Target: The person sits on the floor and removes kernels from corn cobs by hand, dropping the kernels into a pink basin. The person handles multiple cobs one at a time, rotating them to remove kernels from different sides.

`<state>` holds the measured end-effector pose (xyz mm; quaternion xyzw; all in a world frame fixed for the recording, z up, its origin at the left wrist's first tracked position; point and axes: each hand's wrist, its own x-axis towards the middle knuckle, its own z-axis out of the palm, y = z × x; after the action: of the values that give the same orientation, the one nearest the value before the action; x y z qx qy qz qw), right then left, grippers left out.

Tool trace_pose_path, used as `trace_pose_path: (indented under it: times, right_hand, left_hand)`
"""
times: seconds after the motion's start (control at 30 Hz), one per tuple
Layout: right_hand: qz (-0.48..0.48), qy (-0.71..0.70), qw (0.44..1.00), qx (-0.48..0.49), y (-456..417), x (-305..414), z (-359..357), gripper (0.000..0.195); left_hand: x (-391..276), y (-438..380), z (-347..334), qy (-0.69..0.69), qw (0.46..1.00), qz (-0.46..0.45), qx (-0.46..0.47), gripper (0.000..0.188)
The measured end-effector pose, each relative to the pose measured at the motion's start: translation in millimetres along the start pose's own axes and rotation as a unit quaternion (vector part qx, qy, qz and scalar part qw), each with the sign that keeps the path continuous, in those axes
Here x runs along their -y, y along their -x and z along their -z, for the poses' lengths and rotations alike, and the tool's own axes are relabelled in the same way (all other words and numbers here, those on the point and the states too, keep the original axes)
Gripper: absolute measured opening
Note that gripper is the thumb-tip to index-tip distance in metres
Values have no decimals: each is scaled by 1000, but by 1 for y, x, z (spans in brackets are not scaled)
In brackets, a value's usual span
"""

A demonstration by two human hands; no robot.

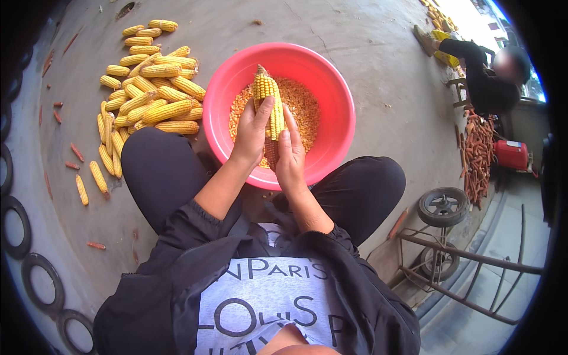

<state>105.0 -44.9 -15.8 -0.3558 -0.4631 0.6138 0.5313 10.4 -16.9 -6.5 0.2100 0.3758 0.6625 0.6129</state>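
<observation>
Above a red plastic basin [341, 111] my two hands are close together. My left hand [252, 133] grips a yellow ear of corn [266, 88] that points away from me. My right hand [290, 153] lies against its lower right side, with a reddish, bare corncob part [271, 153] showing between the palms. Whether this bare part belongs to the same ear or is a separate cob, I cannot tell. Loose corn kernels [310, 108] cover the basin's bottom. To the basin's left lies a heap of unshelled ears of corn [166, 111].
A hand cart [470, 255] with wheels lies at the lower right. Behind it are a pile of bare corncobs [477, 155] and a red container [510, 155]. A seated person [492, 84] is at the upper right. Tires [42, 284] line the left wall; stray cobs [96, 245] dot the floor.
</observation>
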Motion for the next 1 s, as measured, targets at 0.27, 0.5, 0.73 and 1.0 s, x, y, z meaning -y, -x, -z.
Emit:
trace_pose_path:
  times: [0.27,0.5,0.73,1.0]
  right_hand:
    - [-21,-33,999,-5,0,0,0,46]
    - [-35,0,999,-9,2,11,-3,47]
    - [-24,-11,1000,-13,1,10,-5,49]
    - [-60,66,996,-26,7,4,1,51]
  left_hand:
    - [7,2,6,8,1000,-16,-8,34]
    - [3,-1,4,16,1000,-5,6,30]
    - [10,0,14,37,999,-1,11,31]
    - [4,2,1,-126,989,-73,7,35]
